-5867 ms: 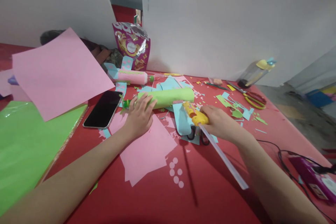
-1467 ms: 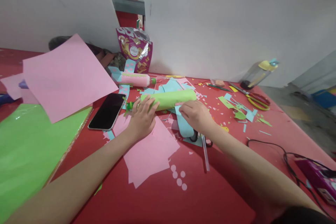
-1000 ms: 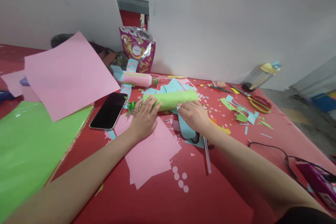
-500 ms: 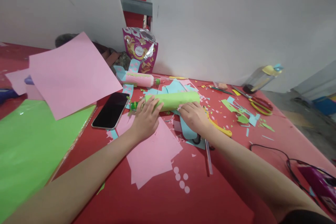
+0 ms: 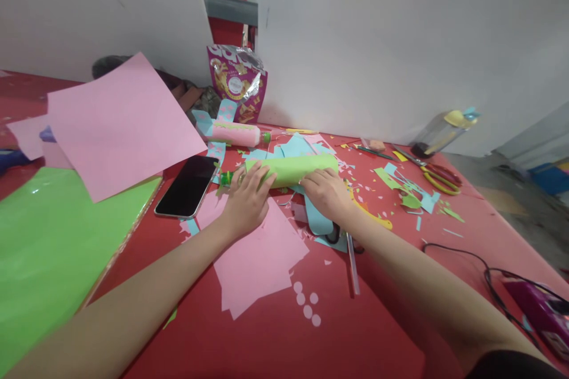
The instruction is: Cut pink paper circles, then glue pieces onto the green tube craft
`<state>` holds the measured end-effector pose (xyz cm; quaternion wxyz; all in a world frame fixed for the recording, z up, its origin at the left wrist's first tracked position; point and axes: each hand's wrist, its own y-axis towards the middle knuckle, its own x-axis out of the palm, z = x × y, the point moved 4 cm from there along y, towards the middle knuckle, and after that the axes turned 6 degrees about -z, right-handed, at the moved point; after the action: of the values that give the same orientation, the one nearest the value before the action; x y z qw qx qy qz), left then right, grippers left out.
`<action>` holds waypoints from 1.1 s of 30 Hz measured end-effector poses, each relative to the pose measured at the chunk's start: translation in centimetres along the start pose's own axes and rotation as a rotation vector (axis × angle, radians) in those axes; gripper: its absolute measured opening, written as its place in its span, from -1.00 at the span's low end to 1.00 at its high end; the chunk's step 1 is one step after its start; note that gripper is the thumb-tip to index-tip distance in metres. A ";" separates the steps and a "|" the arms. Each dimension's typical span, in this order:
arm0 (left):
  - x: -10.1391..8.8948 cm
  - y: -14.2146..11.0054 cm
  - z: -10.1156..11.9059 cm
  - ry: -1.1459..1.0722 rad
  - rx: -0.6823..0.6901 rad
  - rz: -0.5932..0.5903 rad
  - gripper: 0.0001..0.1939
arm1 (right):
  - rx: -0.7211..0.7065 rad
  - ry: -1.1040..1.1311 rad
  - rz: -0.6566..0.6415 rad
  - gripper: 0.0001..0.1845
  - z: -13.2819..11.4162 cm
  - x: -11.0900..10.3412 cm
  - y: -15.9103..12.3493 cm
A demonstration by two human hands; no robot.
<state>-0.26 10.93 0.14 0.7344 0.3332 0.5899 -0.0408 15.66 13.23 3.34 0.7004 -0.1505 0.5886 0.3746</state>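
A bottle wrapped in light green paper lies on its side on the red table, its green cap pointing left. My left hand is closed over the capped end, with its fingers across the paper. At the other end, my right hand grips the near side of the wrap with fingers pressed together; the fingertips are partly hidden. Beneath and in front of the bottle are pink paper sheets and a light blue paper piece. A yellow-handled tool is partly covered by my right hand.
A phone lies left of the bottle. Behind it are a pink-wrapped bottle and a snack bag. Scissors, a water bottle and paper scraps lie right. Pink sheet overlaps the green pack.
My right hand has shifted very slightly left along the green-wrapped bottle. My left hand and the bottle look unmoved.
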 end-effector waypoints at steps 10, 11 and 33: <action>-0.1 0.0 0.1 0.014 -0.007 -0.014 -0.56 | 0.059 0.029 0.016 -0.80 0.4 -0.3 0.9; -0.2 0.0 0.1 0.019 -0.008 -0.012 -0.57 | 0.066 0.031 0.022 -0.80 0.5 -0.3 0.9; 0.0 0.0 0.0 -0.007 0.001 0.014 -0.55 | 0.044 -0.060 -0.044 -0.74 -0.4 -0.5 -1.5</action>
<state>-0.28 10.89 0.14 0.7366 0.3375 0.5849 -0.0373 16.44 11.80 3.38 0.7289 -0.1366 0.5719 0.3506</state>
